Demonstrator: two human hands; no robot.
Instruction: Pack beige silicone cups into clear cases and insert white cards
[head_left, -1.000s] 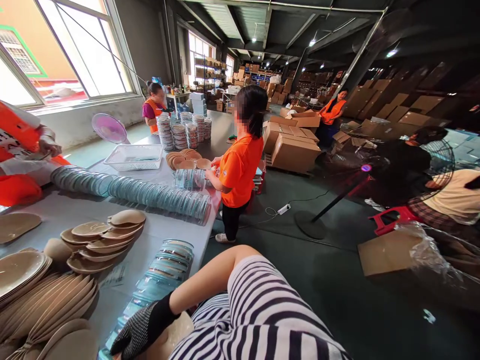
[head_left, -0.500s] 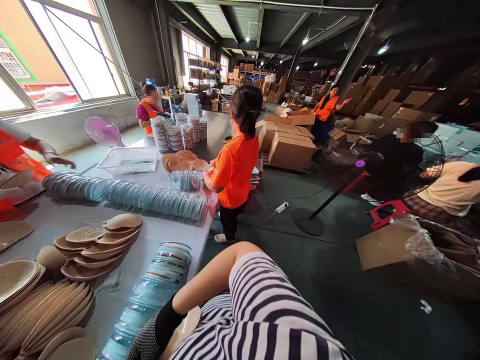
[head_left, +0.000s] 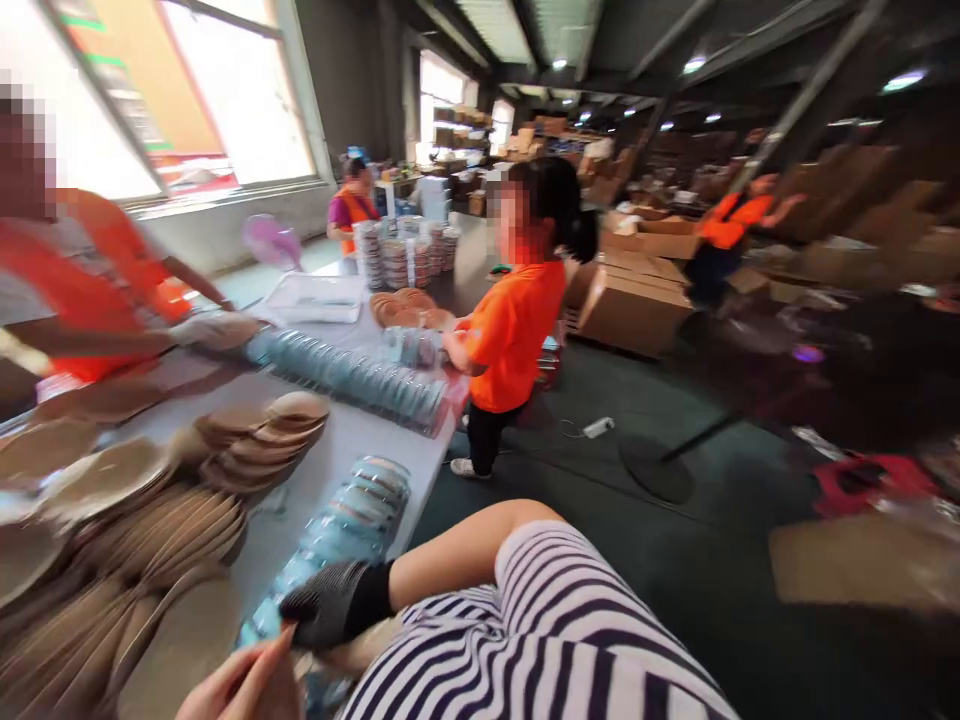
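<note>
Right hand (head_left: 330,612) in a grey knit glove was curled over the near end of the blue-rimmed clear lid row (head_left: 341,530), steadying it. Bare left hand (head_left: 240,685) near tan oval bamboo plates (head_left: 180,540); grip: cannot tell.

Left hand (head_left: 240,685) cut off below; room motion-blurred.

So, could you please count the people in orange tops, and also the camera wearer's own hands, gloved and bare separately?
People in orange tops: 4
Gloved right hand: 1
Bare left hand: 1
Total: 6
</note>
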